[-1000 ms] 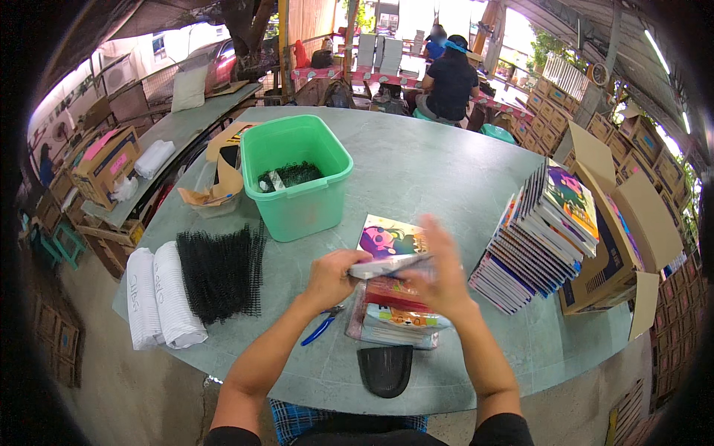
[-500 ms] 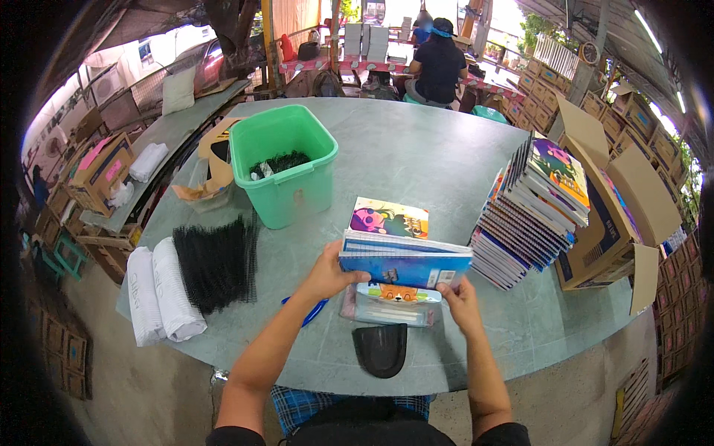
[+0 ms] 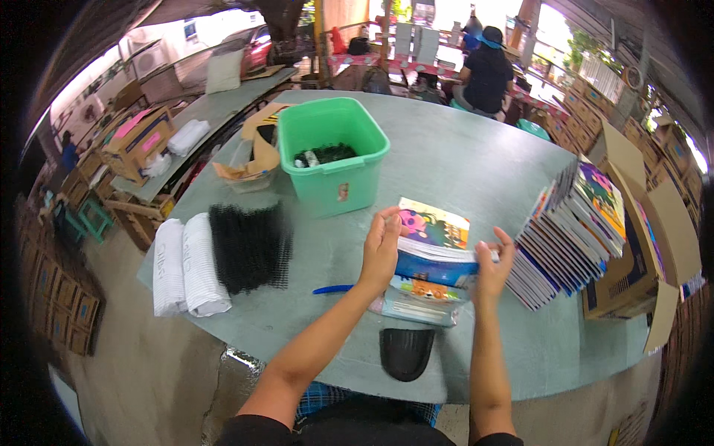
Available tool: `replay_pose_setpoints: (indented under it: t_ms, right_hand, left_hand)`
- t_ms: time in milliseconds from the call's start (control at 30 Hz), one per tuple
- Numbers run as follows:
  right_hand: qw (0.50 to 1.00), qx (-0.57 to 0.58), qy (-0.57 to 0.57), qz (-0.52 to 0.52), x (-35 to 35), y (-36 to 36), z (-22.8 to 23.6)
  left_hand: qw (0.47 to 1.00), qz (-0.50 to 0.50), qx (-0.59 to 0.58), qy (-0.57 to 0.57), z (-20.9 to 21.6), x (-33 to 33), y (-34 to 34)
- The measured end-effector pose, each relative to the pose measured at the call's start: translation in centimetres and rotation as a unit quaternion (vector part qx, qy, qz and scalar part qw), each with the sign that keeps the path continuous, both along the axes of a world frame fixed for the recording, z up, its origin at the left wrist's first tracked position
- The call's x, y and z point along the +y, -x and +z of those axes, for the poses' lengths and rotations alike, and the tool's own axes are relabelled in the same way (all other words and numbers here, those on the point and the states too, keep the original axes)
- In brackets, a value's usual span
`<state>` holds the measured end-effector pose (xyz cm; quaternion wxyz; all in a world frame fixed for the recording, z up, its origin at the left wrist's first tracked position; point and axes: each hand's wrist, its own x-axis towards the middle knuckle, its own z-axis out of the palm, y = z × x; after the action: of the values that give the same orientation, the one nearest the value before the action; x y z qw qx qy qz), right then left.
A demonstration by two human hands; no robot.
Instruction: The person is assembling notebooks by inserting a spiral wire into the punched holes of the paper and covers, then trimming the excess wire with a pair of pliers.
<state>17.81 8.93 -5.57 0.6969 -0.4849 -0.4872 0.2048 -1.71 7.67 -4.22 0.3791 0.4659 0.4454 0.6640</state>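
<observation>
Between my hands is a small stack of notebooks (image 3: 431, 269) with a blue cover facing me and white page edges on top. My left hand (image 3: 381, 249) grips its left end, and my right hand (image 3: 491, 271) presses against its right end with some fingers raised. Behind the stack shows a notebook with a colourful cartoon cover (image 3: 435, 225). Close below lies a bundle with an orange animal on its cover (image 3: 424, 293); its lower part looks plastic-wrapped. A black rounded piece (image 3: 407, 353) rests nearer me. A blue curved tool (image 3: 332, 289) pokes out beside my left forearm.
A green bin (image 3: 332, 178) holds black coils. Black binding coils (image 3: 249, 247) lie beside white wrapped rolls (image 3: 204, 267) at left. At right, a tall leaning pile of spiral notebooks (image 3: 565, 238) stands beside an open carton (image 3: 625, 275). A person (image 3: 487, 74) sits beyond the table.
The view has shifted, so the table's things appear further right or lower. My left hand has moved up along the notebooks' left end, and my right hand has risen along their right end.
</observation>
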Motion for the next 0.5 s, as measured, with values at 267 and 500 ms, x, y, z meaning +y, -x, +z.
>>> replay_pose_setpoints:
  t_ms: [267,500]
  right_hand:
    - [0.996,0.012,0.011,0.092,-1.2,-1.0,-0.5]
    - [0.986,0.045,0.08,0.143,-1.0,-1.4,-0.3]
  left_hand:
    - [0.688,0.152,0.648,0.288,-5.8,-4.5,16.2]
    - [0.689,0.209,0.637,0.274,-8.9,-2.9,15.8]
